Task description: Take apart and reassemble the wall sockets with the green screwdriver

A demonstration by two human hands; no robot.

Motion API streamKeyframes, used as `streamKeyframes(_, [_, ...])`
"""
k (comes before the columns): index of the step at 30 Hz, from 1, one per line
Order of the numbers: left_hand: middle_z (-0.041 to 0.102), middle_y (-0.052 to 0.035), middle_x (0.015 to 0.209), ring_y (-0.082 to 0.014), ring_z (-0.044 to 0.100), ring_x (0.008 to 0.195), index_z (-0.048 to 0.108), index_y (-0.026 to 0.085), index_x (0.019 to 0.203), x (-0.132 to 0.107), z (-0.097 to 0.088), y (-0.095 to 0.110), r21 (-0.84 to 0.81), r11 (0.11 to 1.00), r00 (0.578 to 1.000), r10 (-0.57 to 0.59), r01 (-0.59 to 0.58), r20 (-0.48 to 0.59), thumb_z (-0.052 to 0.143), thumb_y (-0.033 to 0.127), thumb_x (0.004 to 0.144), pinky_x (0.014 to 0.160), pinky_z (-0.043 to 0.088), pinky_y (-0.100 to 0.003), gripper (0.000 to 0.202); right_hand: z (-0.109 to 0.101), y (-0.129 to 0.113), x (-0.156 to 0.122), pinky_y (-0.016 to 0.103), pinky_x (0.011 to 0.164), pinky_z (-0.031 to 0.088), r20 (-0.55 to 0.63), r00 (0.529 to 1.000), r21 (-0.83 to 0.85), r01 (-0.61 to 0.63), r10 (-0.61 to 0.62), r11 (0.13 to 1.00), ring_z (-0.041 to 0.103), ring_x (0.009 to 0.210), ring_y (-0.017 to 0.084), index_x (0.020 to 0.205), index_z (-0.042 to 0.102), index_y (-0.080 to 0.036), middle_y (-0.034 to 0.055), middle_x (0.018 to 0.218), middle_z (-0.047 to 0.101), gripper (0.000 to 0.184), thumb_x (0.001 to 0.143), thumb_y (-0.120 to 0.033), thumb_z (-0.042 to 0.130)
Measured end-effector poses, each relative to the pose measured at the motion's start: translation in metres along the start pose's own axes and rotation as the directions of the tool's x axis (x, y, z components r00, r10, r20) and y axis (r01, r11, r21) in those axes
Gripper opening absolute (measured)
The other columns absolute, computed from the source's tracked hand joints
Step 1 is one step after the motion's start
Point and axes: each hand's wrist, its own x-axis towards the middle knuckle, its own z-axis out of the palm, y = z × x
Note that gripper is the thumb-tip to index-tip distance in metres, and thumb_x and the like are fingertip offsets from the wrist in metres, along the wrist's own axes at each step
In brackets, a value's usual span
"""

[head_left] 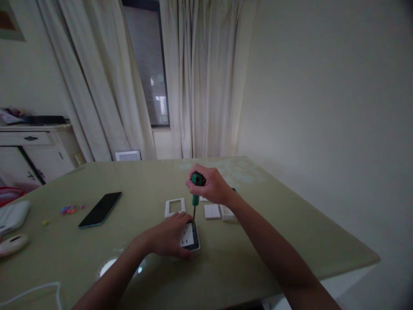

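Observation:
My right hand is closed around the green handle of a screwdriver, which stands nearly upright. Its metal shaft runs down to the dark upper edge of a wall socket with a white face and slots. The tip's exact seat is too small to make out. My left hand grips the socket from its left side, fingers over the top and thumb at the lower edge. Just beyond lies a white square frame. A white switch panel and another white fitting lie to the right, partly behind my right wrist.
A black phone lies left on the green table, with small colourful pieces beside it. A pale mouse-like object and a white cable are near the left edge. A wall borders the right side.

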Motion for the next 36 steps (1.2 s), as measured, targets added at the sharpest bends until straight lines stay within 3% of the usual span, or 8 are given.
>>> streamKeyframes(4, [0.066,-0.0142,0.129,-0.0405,0.062,0.120,0.060,0.020,0.129,0.002,0.001,0.002,0.006,1.000,1.000,0.003,-0.003,-0.024,0.090,0.054,0.067,0.110,0.050,-0.055,0.077,0.004,0.005,-0.002,0.023,0.066,0.038,0.040,0.999,-0.025,-0.009,0.010,1.000,0.049,0.063,0.010,0.087,0.065,-0.019,-0.0058,0.071,0.058,0.012,0.086,-0.028,0.073])
streamKeyframes(9, [0.065,-0.0139,0.131,-0.0404,0.061,0.123,0.059,0.021,0.129,0.003,0.002,0.000,-0.001,1.000,0.999,0.008,-0.008,-0.032,0.091,0.055,0.067,0.115,0.046,-0.056,0.078,0.010,0.010,-0.002,0.023,0.067,0.038,0.071,0.997,-0.002,-0.035,0.035,0.999,0.052,0.067,0.012,0.087,0.066,-0.019,-0.0040,0.074,0.061,0.013,0.086,-0.030,0.073])
streamKeyframes(22, [0.063,-0.0164,0.137,-0.0414,0.059,0.128,0.057,0.021,0.136,0.003,0.003,-0.002,0.009,1.000,1.000,0.014,-0.014,-0.017,0.090,0.055,0.068,0.118,0.044,-0.057,0.082,0.017,0.017,-0.004,0.024,0.067,0.038,0.016,0.999,-0.006,-0.046,0.046,0.999,0.050,0.066,0.011,0.088,0.066,-0.019,-0.0048,0.073,0.058,0.014,0.087,-0.031,0.073])
streamKeyframes(27, [0.063,-0.0148,0.135,-0.0417,0.060,0.126,0.058,0.023,0.135,0.003,0.004,-0.003,0.001,1.000,1.000,0.014,-0.014,-0.021,0.090,0.058,0.068,0.118,0.043,-0.058,0.082,0.009,0.009,-0.004,0.023,0.067,0.040,0.148,0.989,0.060,-0.024,0.014,0.998,0.052,0.067,0.011,0.096,0.068,-0.019,-0.0044,0.076,0.061,0.018,0.091,-0.035,0.073])
streamKeyframes(32, [0.064,-0.0141,0.130,-0.0408,0.060,0.122,0.059,0.022,0.131,0.003,0.001,0.001,-0.016,1.000,1.000,0.004,-0.004,-0.021,0.090,0.055,0.068,0.112,0.048,-0.057,0.078,-0.001,0.001,-0.006,0.024,0.071,0.047,0.320,0.944,0.190,0.023,-0.084,0.982,0.064,0.078,0.013,0.122,0.069,-0.018,0.0041,0.099,0.075,0.028,0.101,-0.034,0.060])
streamKeyframes(36, [0.063,-0.0149,0.133,-0.0416,0.059,0.125,0.058,0.021,0.134,0.002,0.000,0.002,-0.011,1.000,1.000,-0.010,0.009,-0.014,0.092,0.053,0.067,0.114,0.047,-0.056,0.081,0.004,0.003,-0.010,0.027,0.072,0.046,0.160,0.982,-0.131,0.121,-0.099,0.984,0.062,0.069,0.014,0.105,0.075,-0.018,0.0015,0.079,0.073,0.030,0.099,-0.047,0.069])
